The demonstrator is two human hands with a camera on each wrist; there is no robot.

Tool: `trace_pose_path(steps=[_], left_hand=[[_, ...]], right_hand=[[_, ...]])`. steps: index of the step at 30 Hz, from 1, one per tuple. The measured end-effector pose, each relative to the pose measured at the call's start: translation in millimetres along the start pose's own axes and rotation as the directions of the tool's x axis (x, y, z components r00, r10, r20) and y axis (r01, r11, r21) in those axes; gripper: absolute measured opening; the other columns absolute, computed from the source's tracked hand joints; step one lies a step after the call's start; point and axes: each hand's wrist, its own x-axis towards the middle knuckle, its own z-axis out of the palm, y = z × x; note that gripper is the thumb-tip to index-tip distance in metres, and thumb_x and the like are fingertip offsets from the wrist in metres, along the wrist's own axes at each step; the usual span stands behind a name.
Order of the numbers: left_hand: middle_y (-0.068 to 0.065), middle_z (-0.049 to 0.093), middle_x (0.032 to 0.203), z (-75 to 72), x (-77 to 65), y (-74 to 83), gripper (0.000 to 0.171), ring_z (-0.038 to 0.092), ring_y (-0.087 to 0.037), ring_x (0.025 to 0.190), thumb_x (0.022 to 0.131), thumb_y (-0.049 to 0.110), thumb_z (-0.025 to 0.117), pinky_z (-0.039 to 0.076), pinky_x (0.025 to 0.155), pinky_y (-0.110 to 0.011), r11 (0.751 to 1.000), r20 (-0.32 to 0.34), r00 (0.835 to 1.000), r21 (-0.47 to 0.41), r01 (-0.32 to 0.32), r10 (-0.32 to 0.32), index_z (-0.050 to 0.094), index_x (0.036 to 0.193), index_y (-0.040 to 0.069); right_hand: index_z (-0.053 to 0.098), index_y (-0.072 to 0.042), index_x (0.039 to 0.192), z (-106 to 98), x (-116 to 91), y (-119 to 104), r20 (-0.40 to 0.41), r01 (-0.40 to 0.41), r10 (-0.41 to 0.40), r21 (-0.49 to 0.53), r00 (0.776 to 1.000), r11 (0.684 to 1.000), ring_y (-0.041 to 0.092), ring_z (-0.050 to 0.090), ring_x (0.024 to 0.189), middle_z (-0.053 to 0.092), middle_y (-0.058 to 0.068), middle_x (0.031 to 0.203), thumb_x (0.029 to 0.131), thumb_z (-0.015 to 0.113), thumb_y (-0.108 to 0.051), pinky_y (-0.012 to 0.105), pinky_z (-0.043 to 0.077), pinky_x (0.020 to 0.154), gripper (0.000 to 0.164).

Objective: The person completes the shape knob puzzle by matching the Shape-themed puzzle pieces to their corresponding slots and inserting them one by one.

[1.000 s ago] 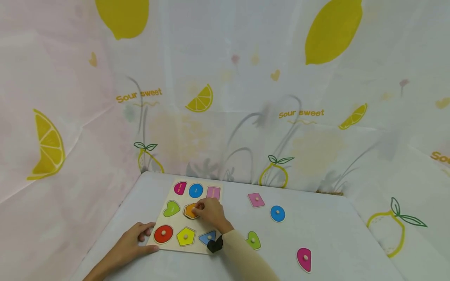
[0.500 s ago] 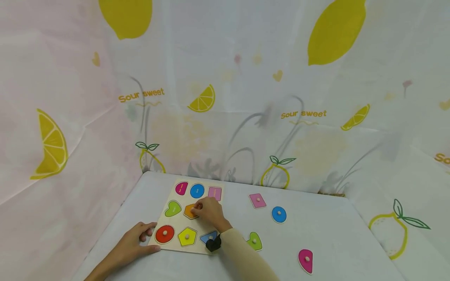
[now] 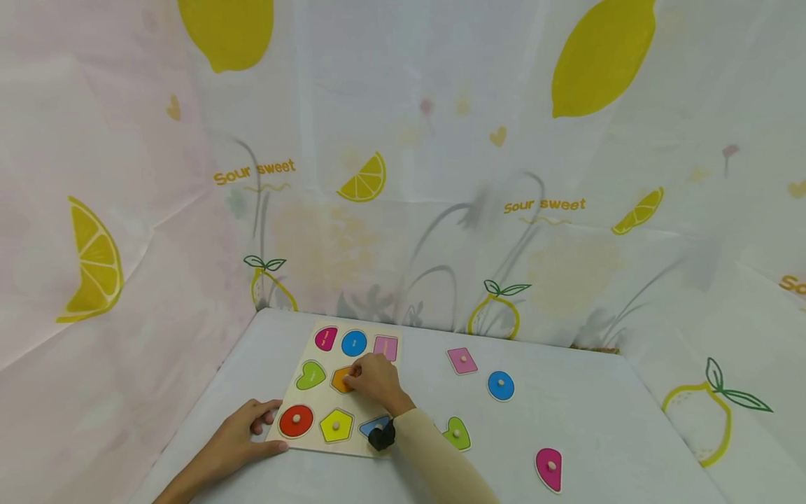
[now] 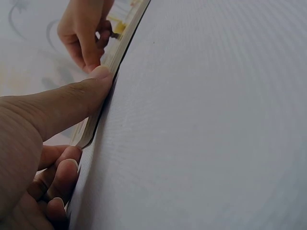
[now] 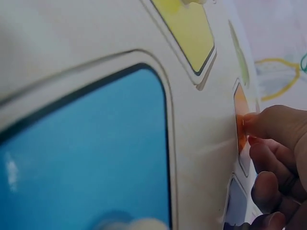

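A wooden puzzle board (image 3: 352, 402) lies on the table, with a red circle piece (image 3: 291, 422), a yellow pentagon piece (image 3: 343, 424) and a partly covered blue piece (image 3: 369, 425) along its near row. With thumb and finger my right hand (image 3: 379, 382) pinches the knob of the orange hexagon piece (image 3: 338, 379), which sits in the middle of the board. The fingers hide the knob. At the near left corner my left hand (image 3: 234, 437) holds the board, thumb on the near edge and the other fingers curled at the left side, as the left wrist view shows.
Loose knobbed pieces lie right of the board: a pink square (image 3: 462, 361), a blue circle (image 3: 501, 387), a green heart (image 3: 460, 434) and a magenta half circle (image 3: 548, 471). Lemon-printed cloth walls (image 3: 403, 231) stand behind and beside the white table (image 3: 604, 420).
The orange hexagon piece, slightly off its outline a second ago, now lies in line with it, still pinched by my right hand. My left hand stays at the corner. The head view shifted slightly.
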Motion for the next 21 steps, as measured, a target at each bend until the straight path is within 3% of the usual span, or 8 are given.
trace_pose_path(steps=[11, 21], left_hand=[[0.001, 0.050, 0.096, 1.7, 1.5, 2.6, 0.083, 0.045, -0.015, 0.085, 0.069, 0.037, 0.095, 0.040, 0.069, -0.025, 1.000, -0.008, 1.000, 0.016, -0.011, 0.011, 0.063, 0.136, 0.001], [0.000, 0.050, 0.096, 1.6, -0.5, 1.1, 0.084, 0.046, -0.013, 0.084, 0.070, 0.038, 0.095, 0.040, 0.070, -0.024, 1.000, -0.011, 1.000, 0.012, -0.009, 0.009, 0.062, 0.137, 0.000]], right_hand=[[0.080, -0.014, 0.092, -10, -6, 11, 0.014, 0.027, -0.028, 0.035, 1.000, 0.999, 0.005, 0.050, 0.062, 0.061, -0.011, 0.072, 0.091, 0.080, -0.033, 0.019, 0.042, 0.055, 0.020], [0.077, -0.015, 0.091, -35, -31, 44, -0.044, 0.054, -0.052, 0.040, 0.998, 0.998, 0.006, 0.052, 0.066, 0.062, -0.010, 0.073, 0.091, 0.080, -0.029, 0.021, 0.045, 0.058, 0.014]])
